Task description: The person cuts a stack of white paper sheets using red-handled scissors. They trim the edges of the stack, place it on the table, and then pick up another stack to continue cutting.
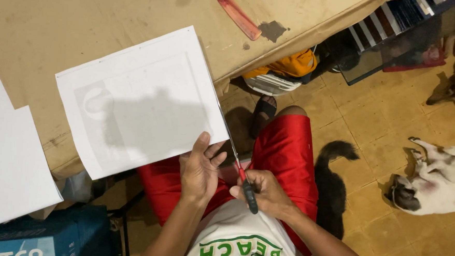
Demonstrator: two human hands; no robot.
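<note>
Tan cloth-covered tabletop (46, 25) fills the upper left, w/ a stack of blank white sheets (5, 168) at its left edge and a flat red plastic comb (237, 14) near the far side, well apart from the work.

Large white paper sheet w/ a faint printed frame (140, 100) is held up over the tabletop edge, tilted. Left hand (200, 168) pinches its lower right corner, thumb on top, fingers underneath.

Right hand (266, 193) is curled tight around the dark handle of slim scissors w/ a red collar (241, 174); blades run up along the sheet's right edge, touching it.

Progress, as a judgement: the cut looks only just begun on the right margin, near the lower corner. No loose strip shows, and the top, left and bottom margins appear whole, so most trimming is left. Can't tell how deep the blades have gone.

Lap in red shorts (289, 147) below; two dogs (437, 180) lie on the tiled floor at right.
</note>
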